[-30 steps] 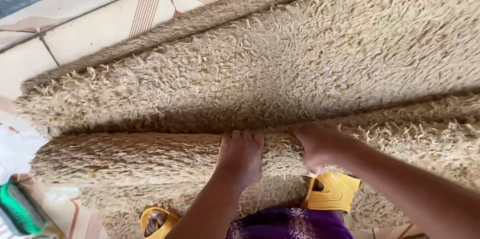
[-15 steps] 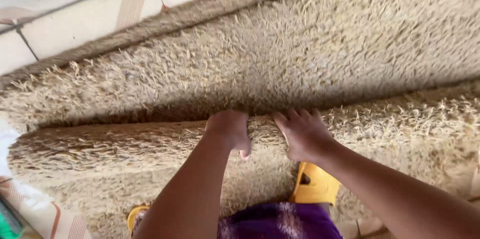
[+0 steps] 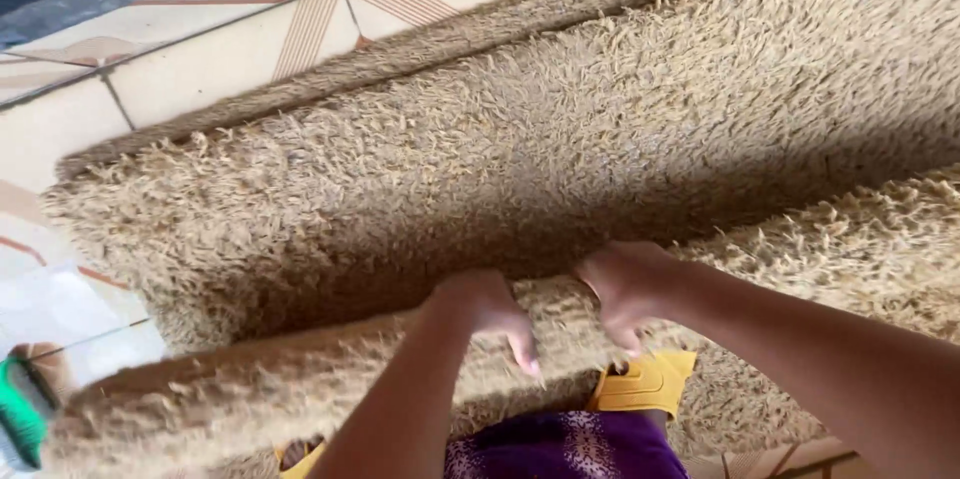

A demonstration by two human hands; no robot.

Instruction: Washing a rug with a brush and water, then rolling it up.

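Beige shag rug (image 3: 560, 139) lies on tiled floor (image 3: 200, 49), near edge rolled. Left hand (image 3: 485, 314) and right hand (image 3: 625, 289) rest side by side on the roll, fingers closed, gripping it. Yellow sandal (image 3: 640, 384) sits beneath.

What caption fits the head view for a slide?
Both hands, left and right, grip the rolled edge of a shaggy beige rug.

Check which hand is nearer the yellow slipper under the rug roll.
Right. The right hand grips the rolled rug directly above the yellow slipper; the left hand grips the roll further to the left.
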